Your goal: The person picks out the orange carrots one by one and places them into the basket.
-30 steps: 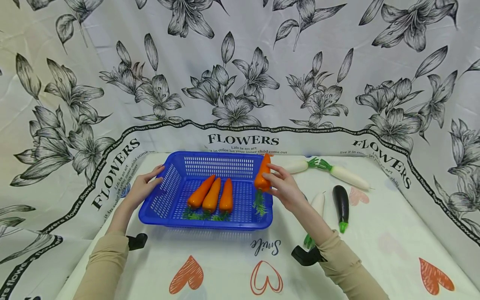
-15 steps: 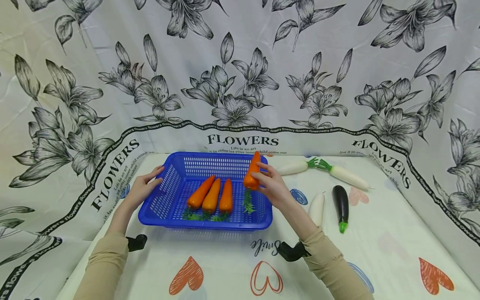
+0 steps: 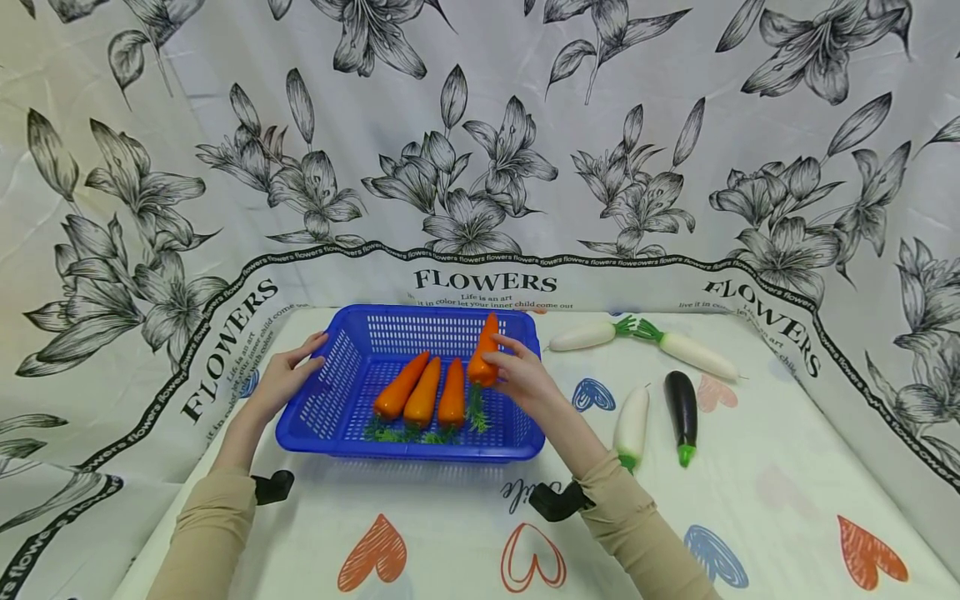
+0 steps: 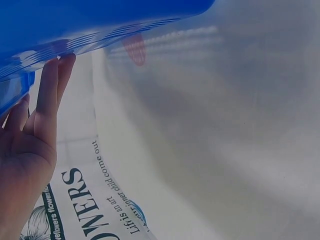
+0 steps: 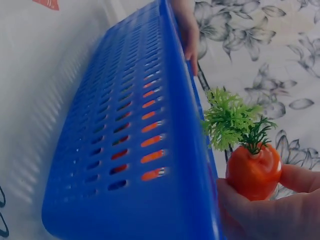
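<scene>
A blue plastic basket (image 3: pixel 420 451) with slotted sides holds three orange carrots (image 3: pixel 424 396) with green tops, side by side on its floor. My left hand (image 3: pixel 279 379) grips the basket's left rim; in the left wrist view its fingers (image 4: pixel 48 85) reach up against the basket's side. Another carrot (image 3: pixel 483 354) is pinched between the thumb and fingers of my right hand (image 3: pixel 525 385), over the right part of the basket. This carrot points tip away, its leafy top (image 5: pixel 232 119) hanging toward the near side.
Right of the basket lie three white radishes (image 3: pixel 633 421) with green tops and a dark eggplant (image 3: pixel 681 408). A white cloth (image 3: pixel 442 517) printed with hearts covers the table. Behind stands a flower-printed curtain (image 3: pixel 630 50).
My right hand has carried the carrot leftward, from the basket's right rim to close beside the three carrots. The left hand and basket have stayed in place.
</scene>
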A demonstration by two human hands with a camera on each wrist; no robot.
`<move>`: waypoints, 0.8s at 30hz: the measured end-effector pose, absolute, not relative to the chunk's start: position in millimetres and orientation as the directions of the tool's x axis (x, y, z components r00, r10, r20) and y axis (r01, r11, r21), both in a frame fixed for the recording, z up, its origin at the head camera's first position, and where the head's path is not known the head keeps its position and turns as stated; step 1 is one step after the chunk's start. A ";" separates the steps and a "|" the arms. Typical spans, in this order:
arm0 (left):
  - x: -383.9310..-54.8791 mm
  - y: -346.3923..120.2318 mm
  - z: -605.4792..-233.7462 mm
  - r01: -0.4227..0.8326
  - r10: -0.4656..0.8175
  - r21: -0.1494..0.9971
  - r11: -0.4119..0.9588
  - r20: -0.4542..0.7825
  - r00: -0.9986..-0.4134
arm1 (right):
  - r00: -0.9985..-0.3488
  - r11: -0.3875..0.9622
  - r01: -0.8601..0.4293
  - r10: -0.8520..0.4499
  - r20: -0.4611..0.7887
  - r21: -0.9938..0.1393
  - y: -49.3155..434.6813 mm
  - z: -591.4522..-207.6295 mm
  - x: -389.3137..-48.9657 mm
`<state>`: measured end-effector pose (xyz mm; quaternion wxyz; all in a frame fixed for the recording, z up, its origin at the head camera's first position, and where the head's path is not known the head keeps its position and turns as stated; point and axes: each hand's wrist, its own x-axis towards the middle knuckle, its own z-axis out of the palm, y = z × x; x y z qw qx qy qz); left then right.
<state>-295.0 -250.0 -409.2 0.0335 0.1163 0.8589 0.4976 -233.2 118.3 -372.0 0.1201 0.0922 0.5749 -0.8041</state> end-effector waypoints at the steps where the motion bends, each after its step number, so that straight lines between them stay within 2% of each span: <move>1: -295.0 -250.1 -408.9 0.166 0.232 0.862 0.480 0.058 -0.971 | -0.954 -0.301 0.300 -0.078 -0.291 -0.905 116.6 -373.7 -234.0; 24: -296.6 -250.4 -410.9 0.159 0.223 0.855 0.493 0.053 -0.973 | -0.889 -0.234 0.440 0.024 -0.458 -0.867 93.1 -408.8 -241.4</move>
